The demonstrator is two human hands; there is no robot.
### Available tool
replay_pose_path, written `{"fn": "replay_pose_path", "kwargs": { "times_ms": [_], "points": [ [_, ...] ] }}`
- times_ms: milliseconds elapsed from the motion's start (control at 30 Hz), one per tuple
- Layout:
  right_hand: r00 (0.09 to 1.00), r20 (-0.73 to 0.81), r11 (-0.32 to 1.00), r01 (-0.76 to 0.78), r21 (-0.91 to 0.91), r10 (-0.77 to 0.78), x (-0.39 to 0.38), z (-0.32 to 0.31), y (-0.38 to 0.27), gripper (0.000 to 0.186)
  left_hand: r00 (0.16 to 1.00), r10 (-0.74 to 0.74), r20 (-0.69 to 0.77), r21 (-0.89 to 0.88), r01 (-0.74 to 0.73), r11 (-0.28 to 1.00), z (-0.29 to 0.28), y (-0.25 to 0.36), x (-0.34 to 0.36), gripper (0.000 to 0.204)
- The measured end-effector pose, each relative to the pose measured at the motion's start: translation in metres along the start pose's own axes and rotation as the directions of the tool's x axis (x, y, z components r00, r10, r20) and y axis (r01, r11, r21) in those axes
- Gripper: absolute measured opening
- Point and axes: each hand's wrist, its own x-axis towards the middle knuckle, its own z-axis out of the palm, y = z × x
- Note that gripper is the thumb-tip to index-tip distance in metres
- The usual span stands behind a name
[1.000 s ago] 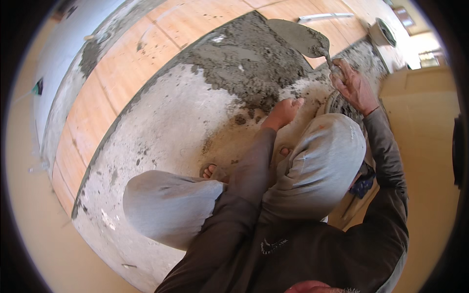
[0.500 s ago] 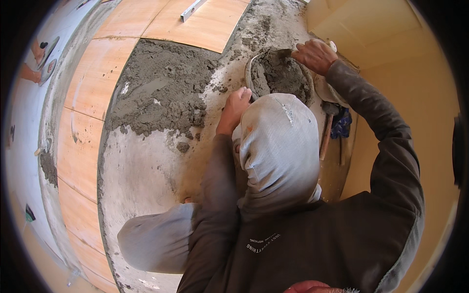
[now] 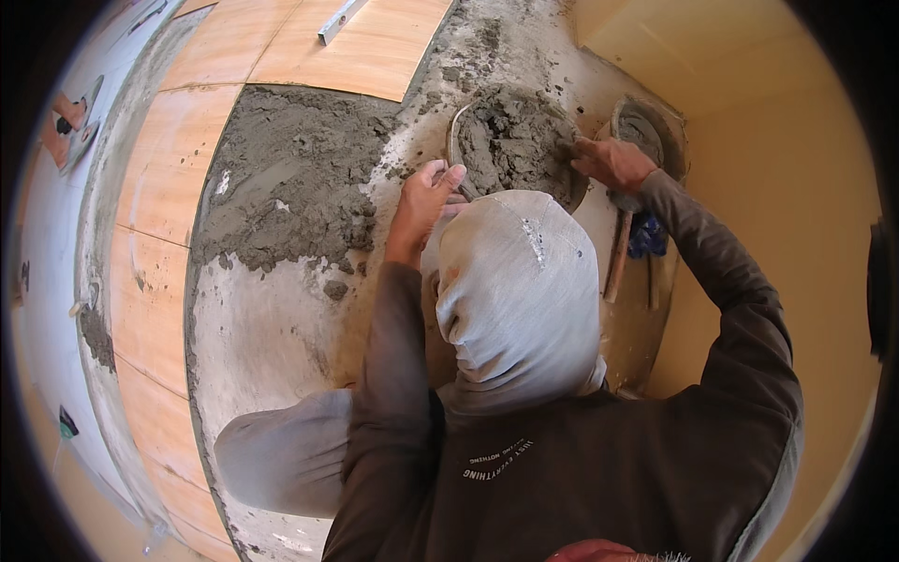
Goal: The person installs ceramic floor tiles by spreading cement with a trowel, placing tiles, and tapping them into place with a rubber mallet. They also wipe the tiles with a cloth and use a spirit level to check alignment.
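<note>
A round bucket (image 3: 450,140) of wet grey mortar (image 3: 510,140) stands on the floor in front of my knee. At its left rim is my left hand (image 3: 426,199), thumb and fingers apart. My right hand (image 3: 613,165) is closed at the bucket's right edge, its fingertips bent over the rim. My raised knee in grey trousers hides the bucket's near side. To the left, a patch of mortar (image 3: 290,178) lies spread on the floor, bordered by wood-look tiles (image 3: 351,56).
A second bucket (image 3: 676,140) stands against the yellow wall (image 3: 777,215), with wooden handles (image 3: 619,258) and a blue bag (image 3: 648,236) beside it. A metal straightedge (image 3: 339,21) lies on the far tiles. Another person's feet (image 3: 67,129) show at far left.
My right hand has come down from the far right of the bucket to its right edge, and the trowel seen by it earlier no longer shows. My left hand has loosened at the rim.
</note>
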Motion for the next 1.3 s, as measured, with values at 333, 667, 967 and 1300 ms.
{"fn": "replay_pose_path", "kwargs": {
  "times_ms": [333,667,967,1300],
  "points": [
    [0.986,0.151,0.773,-0.041,0.633,-0.072,-0.023,0.049,-0.041,0.057,0.993,0.083,-0.081,0.126,-0.072,0.989,0.005,-0.029,-0.008,0.07],
    [0.928,0.353,0.304,-0.371,0.877,0.115,-0.053,0.031,-0.081,0.04,0.996,0.012,-0.094,0.044,-0.008,0.999,0.003,-0.037,-0.007,0.069],
    [0.953,0.177,0.499,-0.281,0.82,0.246,-0.073,-0.026,-0.074,0.04,0.982,0.131,-0.136,0.125,-0.115,0.986,-0.002,-0.034,-0.009,0.063],
    [0.943,-0.297,0.474,0.333,0.816,-0.15,0.129,-0.014,-0.194,0.044,0.985,0.141,-0.1,-0.001,-0.141,0.99,-0.005,-0.033,-0.023,0.056]
  ]
}}
